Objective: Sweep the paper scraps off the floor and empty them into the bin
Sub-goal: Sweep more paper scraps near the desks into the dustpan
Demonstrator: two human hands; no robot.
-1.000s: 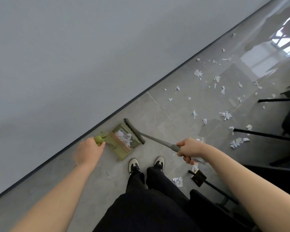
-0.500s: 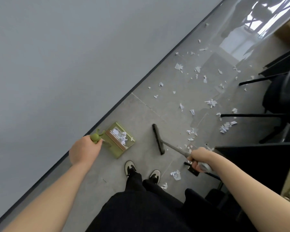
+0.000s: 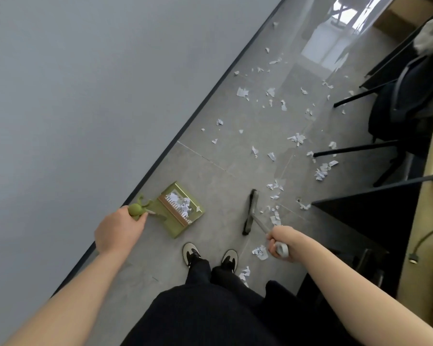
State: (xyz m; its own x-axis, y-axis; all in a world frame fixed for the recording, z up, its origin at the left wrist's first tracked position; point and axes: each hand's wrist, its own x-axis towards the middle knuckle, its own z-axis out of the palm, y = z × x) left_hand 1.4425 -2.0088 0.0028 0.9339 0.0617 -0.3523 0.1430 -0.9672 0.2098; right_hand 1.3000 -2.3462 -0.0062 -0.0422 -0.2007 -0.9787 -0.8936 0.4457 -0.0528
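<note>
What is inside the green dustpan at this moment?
White paper scraps lie in the green dustpan, bunched by its comb-like teeth. Whatever lies under them is covered.

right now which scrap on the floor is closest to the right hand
The printed scrap beside the right hand, just right of the shoes. The other loose scraps lie farther off, past the broom head or beside the trouser leg.

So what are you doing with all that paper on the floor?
A person is sweeping it up. The left hand holds a green dustpan by its handle, with some scraps already inside. The right hand grips a broom, whose head sits apart from the pan. Lots of paper scraps are on the grey floor. No bin shows.
</note>
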